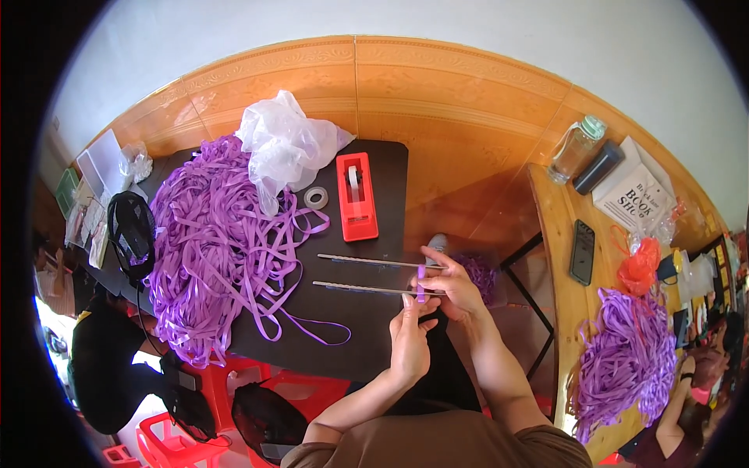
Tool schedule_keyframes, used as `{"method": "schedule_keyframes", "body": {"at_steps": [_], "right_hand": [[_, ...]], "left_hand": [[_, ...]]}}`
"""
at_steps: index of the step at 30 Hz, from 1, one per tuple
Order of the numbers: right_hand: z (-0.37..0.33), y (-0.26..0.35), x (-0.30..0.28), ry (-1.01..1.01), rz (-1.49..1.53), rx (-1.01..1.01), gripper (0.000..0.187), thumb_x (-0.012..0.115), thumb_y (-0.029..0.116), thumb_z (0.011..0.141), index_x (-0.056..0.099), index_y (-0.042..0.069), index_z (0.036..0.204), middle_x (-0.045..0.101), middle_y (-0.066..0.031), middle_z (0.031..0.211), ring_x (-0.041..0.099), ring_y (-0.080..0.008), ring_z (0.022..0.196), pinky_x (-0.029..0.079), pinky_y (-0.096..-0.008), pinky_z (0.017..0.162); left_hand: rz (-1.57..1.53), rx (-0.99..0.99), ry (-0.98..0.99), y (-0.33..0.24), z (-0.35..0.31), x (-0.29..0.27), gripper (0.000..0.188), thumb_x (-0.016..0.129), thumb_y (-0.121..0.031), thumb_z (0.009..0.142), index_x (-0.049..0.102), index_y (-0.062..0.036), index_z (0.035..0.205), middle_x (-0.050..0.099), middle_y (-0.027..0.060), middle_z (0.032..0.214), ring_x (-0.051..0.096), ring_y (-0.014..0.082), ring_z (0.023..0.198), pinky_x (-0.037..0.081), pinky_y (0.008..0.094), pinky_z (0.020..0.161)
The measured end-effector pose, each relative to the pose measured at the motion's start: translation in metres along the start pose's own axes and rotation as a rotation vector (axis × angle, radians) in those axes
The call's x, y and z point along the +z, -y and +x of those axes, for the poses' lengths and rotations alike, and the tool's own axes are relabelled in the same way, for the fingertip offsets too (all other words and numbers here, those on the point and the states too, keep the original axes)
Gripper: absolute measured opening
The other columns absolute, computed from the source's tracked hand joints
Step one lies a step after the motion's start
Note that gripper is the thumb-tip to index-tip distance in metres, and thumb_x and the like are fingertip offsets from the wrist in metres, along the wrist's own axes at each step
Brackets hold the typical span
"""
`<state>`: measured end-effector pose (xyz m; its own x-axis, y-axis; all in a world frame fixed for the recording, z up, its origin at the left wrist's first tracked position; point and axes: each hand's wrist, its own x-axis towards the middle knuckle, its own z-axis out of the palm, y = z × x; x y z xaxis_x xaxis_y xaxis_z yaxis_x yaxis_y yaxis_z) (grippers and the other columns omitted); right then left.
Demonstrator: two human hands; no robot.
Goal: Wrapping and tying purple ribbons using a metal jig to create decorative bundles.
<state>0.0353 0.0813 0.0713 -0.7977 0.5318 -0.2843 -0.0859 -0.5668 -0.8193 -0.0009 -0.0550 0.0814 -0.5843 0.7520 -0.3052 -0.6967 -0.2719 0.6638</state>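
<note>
Two thin metal rods [367, 288] run side by side over the right edge of the dark table. A short purple ribbon [421, 284] crosses both rods near their right ends. My right hand [459, 290] closes on the ribbon from the right, with its index finger stretched by the upper rod. From below, my left hand [409, 342] meets the ribbon at the lower rod, thumb up and fingers curled. Part of the ribbon is hidden by my fingers. A big heap of loose purple ribbon [211, 257] covers the left of the table.
On the dark table [343, 331] stand a red tape dispenser [358, 218], a tape roll [316, 198], a white plastic bag [285, 144] and a black mesh fan [131, 235]. The wooden table [558, 249] at right holds a phone [582, 251], a bottle [576, 148] and more ribbon [624, 359]. Another person's arm [677, 405] shows beyond it.
</note>
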Motion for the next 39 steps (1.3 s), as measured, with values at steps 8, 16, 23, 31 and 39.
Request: {"method": "schedule_keyframes", "body": {"at_steps": [8, 16, 23, 31, 39], "right_hand": [[0.009, -0.02, -0.008, 0.227, 0.36, 0.013, 0.059, 0.05, -0.005, 0.084, 0.033, 0.003, 0.14, 0.063, -0.0139, 0.094, 0.063, -0.0243, 0.086, 0.051, -0.0356, 0.08], [0.023, -0.036, -0.009, 0.563, 0.807, 0.015, 0.066, 0.031, 0.054, 0.096, 0.032, 0.007, 0.142, 0.053, -0.0129, 0.082, 0.053, -0.0324, 0.102, 0.05, -0.0446, 0.081], [0.023, -0.038, -0.018, 0.523, 0.685, -0.032, 0.071, 0.033, 0.058, 0.093, 0.029, 0.008, 0.143, 0.059, -0.0182, 0.097, 0.056, -0.0342, 0.1, 0.049, -0.0469, 0.084], [0.006, -0.021, -0.021, 0.206, 0.265, -0.112, 0.077, 0.07, 0.01, 0.08, 0.026, 0.004, 0.143, 0.062, -0.0182, 0.103, 0.063, -0.0259, 0.092, 0.051, -0.0371, 0.082], [0.018, -0.032, -0.025, 0.265, 0.362, -0.122, 0.086, 0.077, 0.011, 0.072, 0.028, 0.004, 0.142, 0.066, -0.0161, 0.099, 0.065, -0.0232, 0.086, 0.053, -0.035, 0.078]], "left_hand": [[-0.012, 0.024, 0.018, 0.001, 0.0, -0.002, 0.041, 0.043, -0.04, 0.098, 0.061, -0.0032, 0.102, 0.064, 0.0089, 0.101, 0.057, 0.014, 0.097, 0.041, 0.0306, 0.079], [0.028, 0.041, 0.047, 0.006, 0.002, -0.005, 0.047, 0.039, -0.045, 0.098, 0.058, -0.0028, 0.107, 0.062, 0.0095, 0.106, 0.056, 0.018, 0.103, 0.04, 0.0346, 0.083], [0.041, 0.031, 0.066, 0.004, 0.002, -0.005, 0.049, 0.037, -0.046, 0.098, 0.058, -0.0027, 0.108, 0.062, 0.0094, 0.106, 0.055, 0.018, 0.104, 0.039, 0.0353, 0.083], [0.055, 0.026, 0.056, 0.001, 0.001, -0.005, 0.05, 0.037, -0.048, 0.098, 0.058, -0.0042, 0.108, 0.061, 0.0095, 0.108, 0.054, 0.0183, 0.105, 0.038, 0.0345, 0.083], [0.038, 0.011, 0.051, 0.004, 0.001, -0.006, 0.051, 0.037, -0.049, 0.097, 0.057, -0.0037, 0.11, 0.061, 0.0101, 0.107, 0.054, 0.0186, 0.104, 0.038, 0.0343, 0.083]]}}
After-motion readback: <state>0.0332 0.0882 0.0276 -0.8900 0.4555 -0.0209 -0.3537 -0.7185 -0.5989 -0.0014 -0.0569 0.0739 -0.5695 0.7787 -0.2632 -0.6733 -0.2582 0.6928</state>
